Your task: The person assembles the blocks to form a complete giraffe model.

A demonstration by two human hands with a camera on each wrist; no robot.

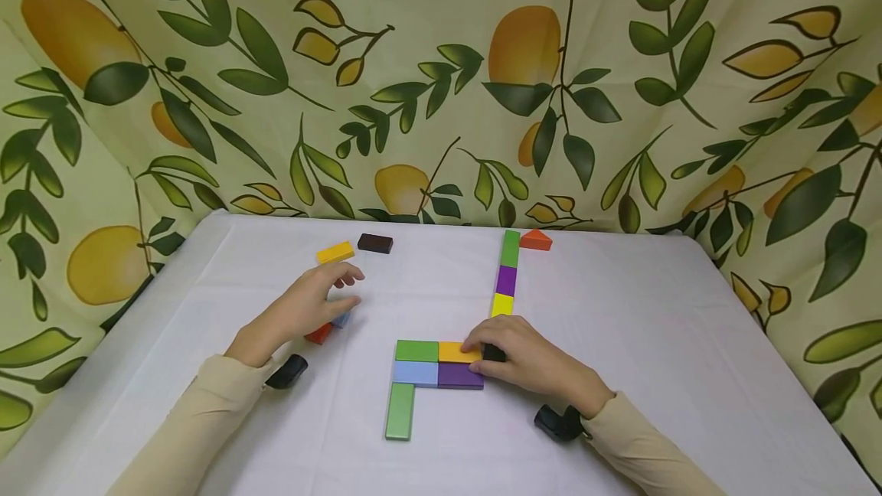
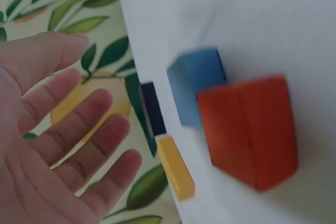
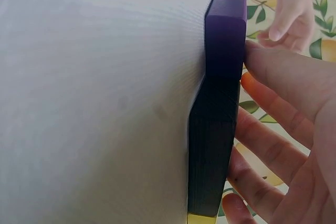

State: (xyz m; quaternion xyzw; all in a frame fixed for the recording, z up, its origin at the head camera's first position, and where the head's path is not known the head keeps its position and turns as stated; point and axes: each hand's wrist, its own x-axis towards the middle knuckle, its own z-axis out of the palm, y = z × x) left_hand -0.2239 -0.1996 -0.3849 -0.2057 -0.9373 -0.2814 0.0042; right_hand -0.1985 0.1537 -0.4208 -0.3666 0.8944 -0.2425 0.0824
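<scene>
My right hand [image 1: 530,358] rests on the joined flat blocks, its fingertips at the orange block [image 1: 451,351] and its thumb touching the purple block [image 1: 460,377]. A black block [image 1: 492,353] lies partly under that hand. Beside these sit a green block [image 1: 416,350] and a light blue block [image 1: 416,373], with another green block [image 1: 399,412] extending toward me. Further left, my left hand [image 1: 306,306] hovers with fingers spread and nothing held. Close to it lie a red block [image 2: 249,132] and a blue block [image 2: 197,80], both partly hidden by the hand in the head view.
A row of yellow [image 1: 502,305], purple [image 1: 506,280] and green [image 1: 510,249] blocks runs toward the back edge, with an orange-red triangle [image 1: 536,240] beside it. A yellow block [image 1: 335,252] and a dark block [image 1: 375,243] lie back left. A patterned curtain [image 1: 427,98] hangs behind.
</scene>
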